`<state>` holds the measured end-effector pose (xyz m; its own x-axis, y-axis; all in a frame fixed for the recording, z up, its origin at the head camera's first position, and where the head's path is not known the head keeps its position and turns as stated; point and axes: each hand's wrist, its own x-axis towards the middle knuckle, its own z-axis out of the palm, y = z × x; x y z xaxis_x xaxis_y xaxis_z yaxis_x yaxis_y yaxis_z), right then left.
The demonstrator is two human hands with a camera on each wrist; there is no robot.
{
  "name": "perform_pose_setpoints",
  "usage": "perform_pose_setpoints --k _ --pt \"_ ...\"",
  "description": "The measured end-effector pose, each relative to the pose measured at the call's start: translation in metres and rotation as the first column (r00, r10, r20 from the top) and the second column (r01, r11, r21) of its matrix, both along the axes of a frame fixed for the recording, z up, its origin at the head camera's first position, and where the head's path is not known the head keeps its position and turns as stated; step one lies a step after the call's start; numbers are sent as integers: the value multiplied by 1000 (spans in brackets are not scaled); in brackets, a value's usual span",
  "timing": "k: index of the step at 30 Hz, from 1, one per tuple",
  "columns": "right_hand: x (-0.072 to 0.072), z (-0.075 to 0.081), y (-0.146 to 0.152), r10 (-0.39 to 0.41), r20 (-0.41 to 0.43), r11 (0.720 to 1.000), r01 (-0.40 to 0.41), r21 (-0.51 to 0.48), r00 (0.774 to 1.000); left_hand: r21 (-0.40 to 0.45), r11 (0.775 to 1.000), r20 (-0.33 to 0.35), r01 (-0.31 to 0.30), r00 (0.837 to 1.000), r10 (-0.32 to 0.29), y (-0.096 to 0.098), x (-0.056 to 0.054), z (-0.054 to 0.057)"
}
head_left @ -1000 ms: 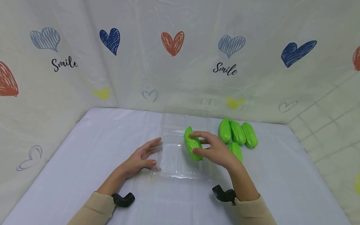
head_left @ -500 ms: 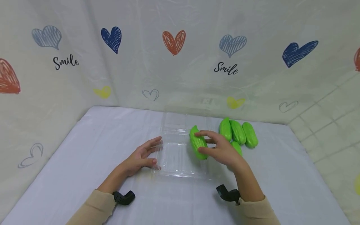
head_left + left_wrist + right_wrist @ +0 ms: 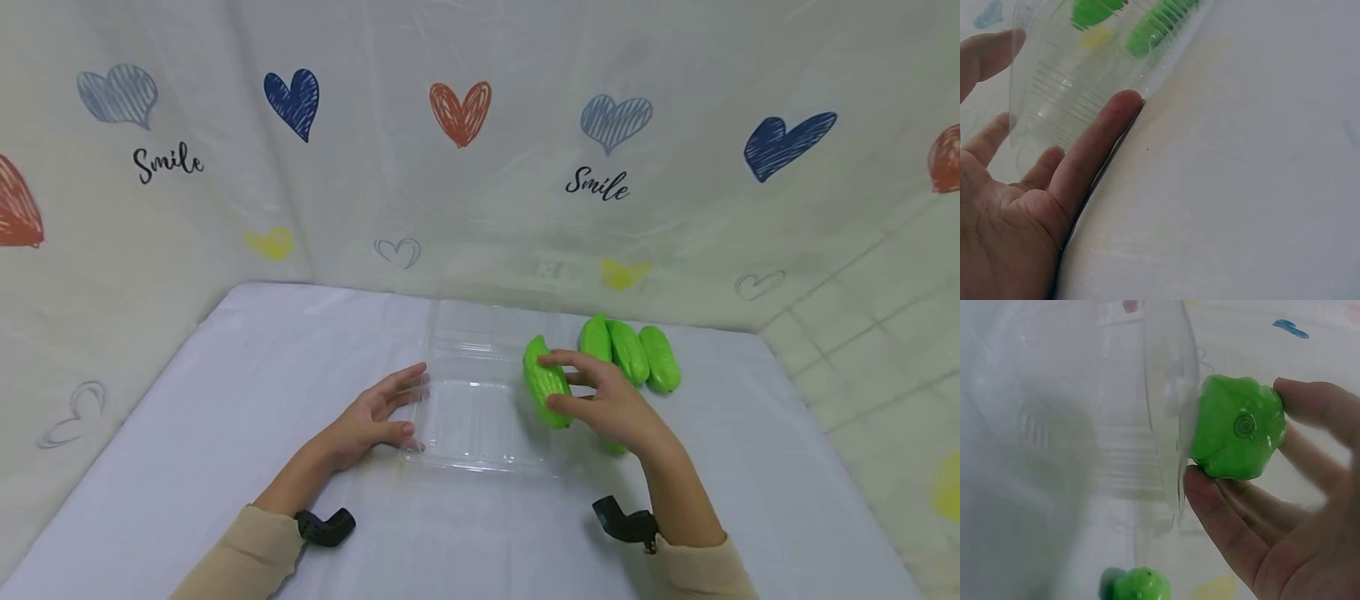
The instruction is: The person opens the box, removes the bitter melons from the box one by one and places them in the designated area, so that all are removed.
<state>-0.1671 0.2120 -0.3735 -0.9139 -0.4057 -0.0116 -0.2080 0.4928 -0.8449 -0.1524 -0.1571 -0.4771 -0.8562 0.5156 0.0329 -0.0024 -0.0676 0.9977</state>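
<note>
My right hand [image 3: 607, 402] holds a green, ribbed bitter melon [image 3: 543, 382] between thumb and fingers, over the right side of a clear plastic clamshell box [image 3: 465, 429]. In the right wrist view the melon [image 3: 1235, 431] shows its rounded end, right at the box's clear wall [image 3: 1169, 419]. My left hand [image 3: 371, 423] lies along the box's left side, fingers extended and thumb apart. The left wrist view shows that hand [image 3: 1016, 219] with its fingers against the clear plastic, and green shapes [image 3: 1157, 28] showing through it.
Three more bitter melons [image 3: 628, 353] lie side by side at the back right of the white-covered table [image 3: 420, 533]. Another melon [image 3: 613, 447] shows mostly hidden behind my right hand. The box's lid [image 3: 491, 325] stands open towards the heart-printed backdrop [image 3: 510, 208].
My right hand has moved right with the bitter melon, from over the box's middle to its right side, and now covers most of the nearest loose melon. My left hand has stayed put.
</note>
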Motion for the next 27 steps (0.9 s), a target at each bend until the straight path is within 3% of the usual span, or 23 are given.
perform_pose_setpoints --k 8,14,27 --pt "0 2 9 -60 5 996 60 69 998 -12 1000 2 5 1000 -5 -1 0 -1" --pt "-2 7 16 -47 -43 998 48 40 998 5 1000 -12 9 1000 -9 -1 -2 0" --pt "-5 9 23 -56 -41 997 58 46 998 11 1000 4 7 1000 -7 1 -1 -1"
